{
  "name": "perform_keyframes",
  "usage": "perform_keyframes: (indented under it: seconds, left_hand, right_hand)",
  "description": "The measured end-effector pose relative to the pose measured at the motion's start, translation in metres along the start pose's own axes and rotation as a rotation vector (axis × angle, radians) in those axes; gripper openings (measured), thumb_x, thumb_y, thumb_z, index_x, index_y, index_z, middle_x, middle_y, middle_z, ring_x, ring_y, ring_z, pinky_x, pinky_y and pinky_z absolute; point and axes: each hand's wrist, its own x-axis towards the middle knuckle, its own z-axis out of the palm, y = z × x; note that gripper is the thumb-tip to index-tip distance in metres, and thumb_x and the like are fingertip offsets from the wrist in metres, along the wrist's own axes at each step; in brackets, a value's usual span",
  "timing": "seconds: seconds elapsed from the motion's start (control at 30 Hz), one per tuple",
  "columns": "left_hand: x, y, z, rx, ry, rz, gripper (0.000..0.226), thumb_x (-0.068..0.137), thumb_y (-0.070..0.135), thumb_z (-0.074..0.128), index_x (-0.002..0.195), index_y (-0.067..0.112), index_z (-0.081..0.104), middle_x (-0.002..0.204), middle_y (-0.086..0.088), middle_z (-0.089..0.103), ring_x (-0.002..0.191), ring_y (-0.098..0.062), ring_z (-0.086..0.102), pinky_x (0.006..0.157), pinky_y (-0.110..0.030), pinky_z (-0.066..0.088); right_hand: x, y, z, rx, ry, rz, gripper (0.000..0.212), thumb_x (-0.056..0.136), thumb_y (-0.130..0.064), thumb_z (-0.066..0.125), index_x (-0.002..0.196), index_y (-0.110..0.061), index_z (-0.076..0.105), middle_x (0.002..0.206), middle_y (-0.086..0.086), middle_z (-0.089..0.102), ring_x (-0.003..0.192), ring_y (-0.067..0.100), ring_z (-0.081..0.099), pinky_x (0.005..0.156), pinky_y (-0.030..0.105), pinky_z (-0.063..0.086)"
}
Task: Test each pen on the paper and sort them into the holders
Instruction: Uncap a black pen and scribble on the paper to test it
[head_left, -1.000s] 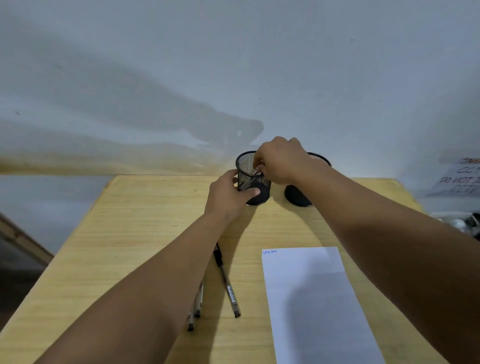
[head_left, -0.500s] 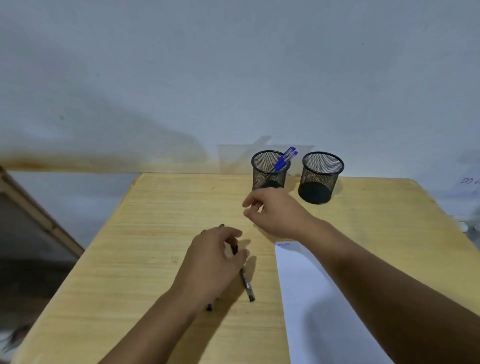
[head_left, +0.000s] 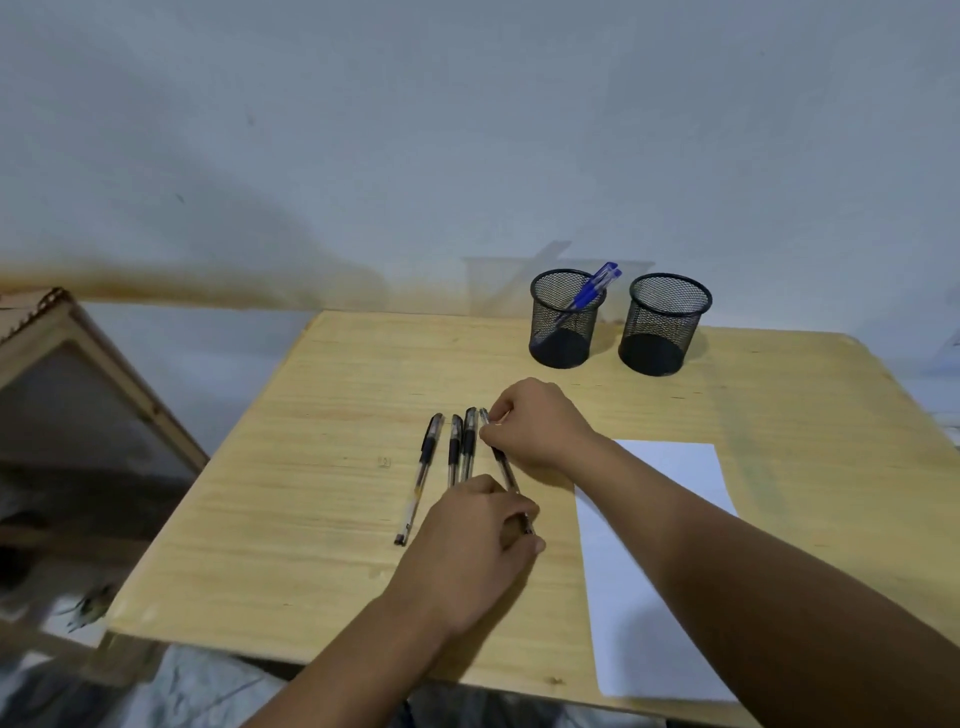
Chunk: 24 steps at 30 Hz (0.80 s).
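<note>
Near the middle of the wooden table (head_left: 322, 467), closer to its far edge than its near one, four slim black-gripped pens lie side by side, and the rightmost pen (head_left: 503, 470) is the one in hand. Its long axis runs from the far left down toward the near right, tilted away from its three neighbours (head_left: 457, 447), which lie almost parallel and point toward the far edge. The right hand (head_left: 540, 423) pinches its far end between thumb and fingertips, while the left hand (head_left: 475, 540) closes loosely over its near end, fingers curled; whether it truly grips there I cannot tell. Both hands touch the same pen, so either could lift it. The barrels look clear plastic with dark rubbery sleeves, thin and prone to rolling. Just to the right lies the white paper (head_left: 660, 571), flat and smooth, reaching the near edge. Toward the far right corner stand two black wire-mesh holders: the left holder (head_left: 563, 332) leaning blue pens (head_left: 589, 293), the right holder (head_left: 665, 332) seemingly empty.
</note>
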Motion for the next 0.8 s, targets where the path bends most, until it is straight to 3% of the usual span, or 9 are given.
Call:
perform_keyframes:
  seconds: [0.13,0.2,0.27,0.37,0.47,0.57,0.67,0.8]
  left_hand:
    - [-0.004,0.002,0.003,0.018,0.058,0.071,0.025,0.089,0.038,0.066,0.112,0.030,0.070,0.095,0.008,0.059,0.088,-0.009,0.057,0.075,-0.021,0.045]
    - [-0.005,0.003,0.007,-0.006,0.100,0.103,0.023,0.088,0.035,0.067,0.110,0.028,0.071,0.094,0.009,0.059,0.087,-0.009,0.057,0.075,-0.023,0.047]
    - [-0.004,0.003,0.009,-0.030,0.139,0.137,0.024,0.087,0.034,0.068,0.109,0.027,0.071,0.094,0.010,0.060,0.088,-0.008,0.057,0.076,-0.026,0.049]
    - [-0.001,0.008,0.012,-0.056,0.142,0.218,0.028,0.087,0.040,0.063,0.111,0.027,0.070,0.096,0.010,0.062,0.090,-0.009,0.058,0.076,-0.027,0.048]
    - [0.001,0.016,0.016,-0.061,0.174,0.309,0.026,0.086,0.043,0.065,0.106,0.027,0.072,0.095,0.011,0.063,0.087,-0.008,0.059,0.074,-0.025,0.049]
    - [0.005,0.026,0.019,-0.132,0.214,0.293,0.026,0.085,0.046,0.068,0.103,0.028,0.074,0.095,0.013,0.066,0.089,-0.004,0.061,0.077,-0.023,0.049]
    - [0.012,0.038,0.015,-0.345,0.243,0.148,0.023,0.087,0.041,0.065,0.104,0.028,0.073,0.090,0.016,0.070,0.088,-0.004,0.064,0.077,-0.020,0.049]
    - [0.023,0.050,0.013,-0.686,0.213,-0.134,0.014,0.091,0.028,0.068,0.104,0.031,0.068,0.076,0.015,0.068,0.072,-0.003,0.062,0.069,-0.018,0.049]
  right_hand:
    - [-0.015,0.001,-0.008,0.277,0.056,0.088,0.015,0.073,-0.032,0.062,0.082,-0.022,0.070,0.075,0.001,0.073,0.070,0.023,0.072,0.073,0.044,0.062]
    - [-0.025,0.003,-0.013,0.443,0.092,0.109,0.015,0.077,-0.028,0.061,0.088,-0.021,0.068,0.072,0.004,0.073,0.068,0.024,0.073,0.071,0.049,0.062]
    - [-0.037,0.005,-0.021,0.682,0.093,0.151,0.013,0.088,-0.020,0.060,0.098,-0.015,0.066,0.083,0.013,0.072,0.070,0.025,0.076,0.071,0.051,0.063]
    - [-0.059,0.009,-0.036,0.914,0.094,0.167,0.014,0.097,-0.018,0.056,0.109,-0.012,0.059,0.096,0.019,0.065,0.070,0.024,0.075,0.069,0.041,0.064]
    - [-0.077,0.022,-0.046,0.890,0.148,0.129,0.017,0.100,-0.021,0.052,0.113,-0.014,0.060,0.086,0.012,0.063,0.066,0.018,0.065,0.066,0.031,0.061]
    - [-0.094,0.038,-0.051,0.879,0.163,0.094,0.015,0.100,-0.026,0.053,0.108,-0.019,0.064,0.078,0.003,0.059,0.066,0.014,0.053,0.059,0.026,0.049]
    - [-0.113,0.050,-0.053,0.848,0.102,0.085,0.012,0.100,-0.031,0.053,0.104,-0.026,0.063,0.083,0.000,0.068,0.061,0.011,0.050,0.050,0.025,0.040]
    - [-0.130,0.061,-0.050,0.735,0.092,0.073,0.015,0.100,-0.035,0.052,0.095,-0.026,0.063,0.070,-0.003,0.066,0.053,0.013,0.039,0.046,0.023,0.031]
